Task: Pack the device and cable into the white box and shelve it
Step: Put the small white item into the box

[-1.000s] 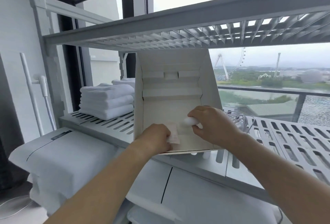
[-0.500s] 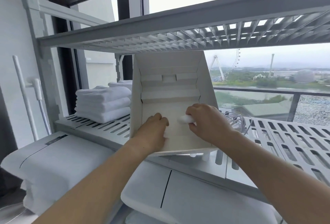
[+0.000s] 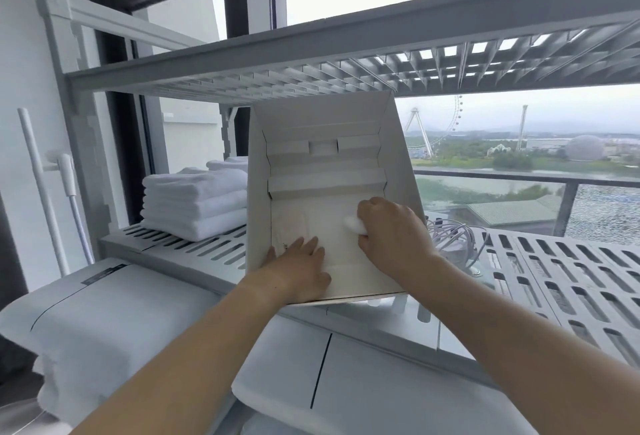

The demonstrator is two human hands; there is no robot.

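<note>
The white box stands open on the slatted grey shelf, its lid tilted up against the upper shelf. My right hand is inside the box, closed around a small rounded white device. At the box's near left, my left hand lies flat with fingers spread, pressing on a pale paper packet on the box floor. A loose coil of white cable lies on the shelf just right of the box, partly hidden behind my right wrist.
A stack of folded white towels sits left of the box on the same shelf. An upper slatted shelf hangs low over the box lid. White wrapped bundles lie below the shelf's front edge. A white pole stands at left.
My left hand has slid forward into the box and flattened over the packet. My right hand stays in the box with the white device, shifted slightly right.
</note>
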